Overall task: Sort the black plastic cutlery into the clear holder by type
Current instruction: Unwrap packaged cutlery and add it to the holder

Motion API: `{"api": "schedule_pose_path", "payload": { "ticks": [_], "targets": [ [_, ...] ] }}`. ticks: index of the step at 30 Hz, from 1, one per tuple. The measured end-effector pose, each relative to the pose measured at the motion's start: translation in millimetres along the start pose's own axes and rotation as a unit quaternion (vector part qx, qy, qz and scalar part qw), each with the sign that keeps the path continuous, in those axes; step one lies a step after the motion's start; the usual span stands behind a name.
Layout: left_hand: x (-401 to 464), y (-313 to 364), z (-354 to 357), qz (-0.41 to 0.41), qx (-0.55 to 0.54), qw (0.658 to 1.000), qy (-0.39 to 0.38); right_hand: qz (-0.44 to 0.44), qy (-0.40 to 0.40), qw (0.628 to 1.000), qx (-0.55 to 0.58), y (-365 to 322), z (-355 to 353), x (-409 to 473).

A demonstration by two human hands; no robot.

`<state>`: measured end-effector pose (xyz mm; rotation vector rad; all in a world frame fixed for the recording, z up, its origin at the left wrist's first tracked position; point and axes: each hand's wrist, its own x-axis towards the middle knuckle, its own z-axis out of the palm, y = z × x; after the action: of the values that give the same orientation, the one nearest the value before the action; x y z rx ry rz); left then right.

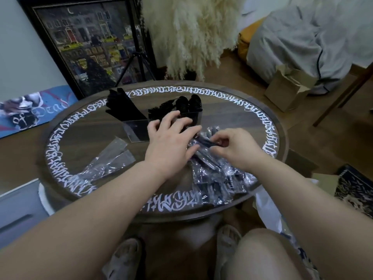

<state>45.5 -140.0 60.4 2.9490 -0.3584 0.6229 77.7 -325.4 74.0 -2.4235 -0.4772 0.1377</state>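
Observation:
A clear holder (137, 130) stands at the middle of the round table (218, 122). Its left compartment has black knives (121, 106), the middle has forks (161, 110), and the right has spoons (189, 104). A heap of wrapped black cutlery packets (218, 176) lies at the front right. My right hand (236, 146) pinches one wrapped packet (203, 143) above the heap. My left hand (171, 140) hovers with its fingers spread, its fingertips touching the same packet's left end, in front of the holder.
Empty clear wrappers (109, 158) lie on the table's left side. A cardboard box (288, 89) sits on the floor at the right, beside a grey beanbag (302, 37). A framed picture (86, 43) and a tripod lean behind the table.

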Motion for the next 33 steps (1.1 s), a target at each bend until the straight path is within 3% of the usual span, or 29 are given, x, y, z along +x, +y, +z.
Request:
{"api": "schedule_pose_path", "payload": {
  "ticks": [3,6,13,22,33],
  "targets": [
    [-13.8,-16.9,-14.3,-0.019,0.010,1.000,-0.021,-0.030,-0.009,0.999,-0.018,-25.7,11.1,-0.1],
    [-30.3,-34.5,-25.6,-0.065,-0.006,0.993,-0.098,-0.038,-0.008,0.999,-0.004,-39.2,23.1,0.2],
    [-81.2,-70.3,-37.5,-0.133,0.011,0.981,-0.143,-0.023,-0.016,0.999,0.043,-58.9,62.6,-3.7],
    [-108.0,-76.8,-25.2,-0.105,-0.037,0.984,-0.142,-0.026,-0.023,0.990,0.140,-68.8,100.8,-9.3],
    [-101.5,-90.8,-8.4,-0.097,-0.131,0.972,-0.171,-0.025,-0.028,0.985,0.166,-59.0,111.5,-0.9]
  ]
}}
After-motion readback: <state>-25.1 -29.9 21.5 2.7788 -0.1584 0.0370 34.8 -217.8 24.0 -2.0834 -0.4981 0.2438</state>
